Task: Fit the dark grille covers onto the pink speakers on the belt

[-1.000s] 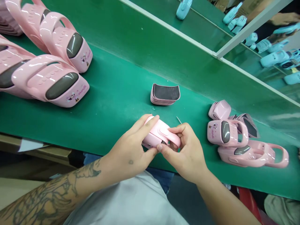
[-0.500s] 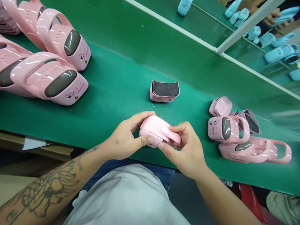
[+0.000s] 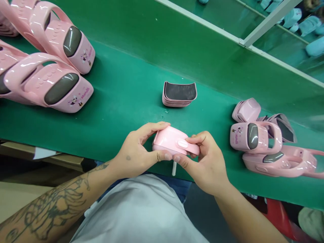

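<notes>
Now that you have rolled the pink plastic shell (image 3: 174, 140) a little, its pale oval button (image 3: 182, 144) faces up, and a thin white stick (image 3: 174, 168) shows just below it, where none showed a moment ago. This view does not settle whether the stick is joined to the shell. Your left hand (image 3: 135, 146) is closed around the shell's left end, with the fingers over the top and the thumb along the near side. Your right hand (image 3: 205, 158) pinches its right end between thumb and fingers, so both hands share the hold. The shell sits between them, close to the near edge of the green counter (image 3: 121, 128); whether it touches the surface is hard to tell.

Straight ahead lies a small stack of pink pads (image 3: 179, 94) with dark faces. To your right, pink cases (image 3: 255, 138) with grey oval panels lie among loose pink pieces (image 3: 246, 110). Larger pink cases (image 3: 60, 89) with cartoon prints sit in a group to your left. Past a white rail (image 3: 202, 20), pale blue pieces (image 3: 291, 18) lie on another green surface.
</notes>
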Demonstrator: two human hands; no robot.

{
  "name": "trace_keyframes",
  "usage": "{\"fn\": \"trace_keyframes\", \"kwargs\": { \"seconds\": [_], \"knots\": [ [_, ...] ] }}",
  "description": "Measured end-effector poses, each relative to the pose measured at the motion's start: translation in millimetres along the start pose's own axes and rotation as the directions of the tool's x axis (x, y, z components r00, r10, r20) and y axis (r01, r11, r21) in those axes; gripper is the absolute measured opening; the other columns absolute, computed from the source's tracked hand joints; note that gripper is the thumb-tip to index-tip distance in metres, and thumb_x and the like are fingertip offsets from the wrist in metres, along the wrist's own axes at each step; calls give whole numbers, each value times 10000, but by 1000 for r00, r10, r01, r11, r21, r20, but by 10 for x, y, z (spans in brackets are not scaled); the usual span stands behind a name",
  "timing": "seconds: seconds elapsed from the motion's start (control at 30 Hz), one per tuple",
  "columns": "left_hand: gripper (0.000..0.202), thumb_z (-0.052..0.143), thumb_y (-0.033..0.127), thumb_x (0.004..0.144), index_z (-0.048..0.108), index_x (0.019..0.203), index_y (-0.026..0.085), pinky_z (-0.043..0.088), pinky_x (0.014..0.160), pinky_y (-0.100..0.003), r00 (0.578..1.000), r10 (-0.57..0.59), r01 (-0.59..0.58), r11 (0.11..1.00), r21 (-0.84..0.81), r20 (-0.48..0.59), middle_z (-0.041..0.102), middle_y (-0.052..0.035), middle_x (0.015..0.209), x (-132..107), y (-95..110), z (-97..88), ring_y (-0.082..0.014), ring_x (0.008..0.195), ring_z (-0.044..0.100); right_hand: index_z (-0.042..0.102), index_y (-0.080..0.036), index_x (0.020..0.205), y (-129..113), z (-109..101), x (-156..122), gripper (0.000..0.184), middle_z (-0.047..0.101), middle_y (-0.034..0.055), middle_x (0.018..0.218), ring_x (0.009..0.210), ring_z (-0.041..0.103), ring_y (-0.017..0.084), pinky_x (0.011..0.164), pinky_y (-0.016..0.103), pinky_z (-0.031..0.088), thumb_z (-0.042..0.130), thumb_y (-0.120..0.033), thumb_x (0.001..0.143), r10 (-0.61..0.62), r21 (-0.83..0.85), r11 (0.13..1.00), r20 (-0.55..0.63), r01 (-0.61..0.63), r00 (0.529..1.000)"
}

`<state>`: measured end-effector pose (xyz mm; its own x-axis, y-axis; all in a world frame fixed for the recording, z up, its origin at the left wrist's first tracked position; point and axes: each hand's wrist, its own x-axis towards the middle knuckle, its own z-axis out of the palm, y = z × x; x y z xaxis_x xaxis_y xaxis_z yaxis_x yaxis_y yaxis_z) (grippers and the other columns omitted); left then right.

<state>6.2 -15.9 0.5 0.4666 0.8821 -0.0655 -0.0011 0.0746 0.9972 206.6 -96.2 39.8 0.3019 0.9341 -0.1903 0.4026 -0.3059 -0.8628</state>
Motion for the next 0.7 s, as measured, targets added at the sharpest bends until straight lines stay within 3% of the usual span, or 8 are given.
{"fn": "trace_keyframes", "kwargs": {
  "seconds": [0.2,0.3,0.37,0.47,0.57,0.7],
  "knots": [
    [664,958,444,797,739,1383,220,579,1151,-478,997,67,-66,998,5,-34,743,-151,1445,25,-77,42,-359,1331,709,648,-285,1040,142,20,57,443,675,27,957,789,627,208,678,364,555,862,-611,831,-124,-9,992,-33,123,992],
    [645,912,469,855,709,1403,196,611,1088,-418,991,103,-106,994,-31,-89,743,-163,1444,58,-125,52,-336,1302,733,632,-287,1296,223,-13,103,563,677,79,1159,1035,690,273,927,454,613,843,-586,868,-201,20,979,-8,202,979],
    [645,866,487,905,674,1438,179,618,1068,-410,984,102,-116,989,-91,-148,757,-173,1421,68,-167,37,-330,1288,744,514,-278,1494,301,1,88,730,637,122,1323,1207,670,307,1081,517,575,827,-552,894,-227,44,972,-59,230,972],
    [669,809,537,950,619,1491,193,638,1004,-410,967,-5,-62,965,-253,-254,795,-162,1345,67,-233,-26,-320,1233,771,382,-265,1619,412,107,18,856,542,178,1554,1411,581,355,1179,590,507,788,-564,927,-193,-31,981,-73,192,978],
    [634,762,594,968,620,1473,238,655,945,-414,927,-147,-1,918,-396,-344,780,-146,1371,55,-238,-74,-312,1215,775,425,-261,1604,413,271,-7,797,543,174,1609,1513,486,388,1251,644,404,726,-625,962,-201,-148,967,66,209,977],
    [586,582,665,1048,646,1458,251,640,1033,-473,944,-175,12,865,-502,-279,687,-143,1529,46,-152,-30,-326,1350,703,509,-264,1538,233,471,112,674,610,139,1561,1496,510,363,1273,601,379,649,-656,1008,-307,-60,946,140,318,941]
  ]
}}
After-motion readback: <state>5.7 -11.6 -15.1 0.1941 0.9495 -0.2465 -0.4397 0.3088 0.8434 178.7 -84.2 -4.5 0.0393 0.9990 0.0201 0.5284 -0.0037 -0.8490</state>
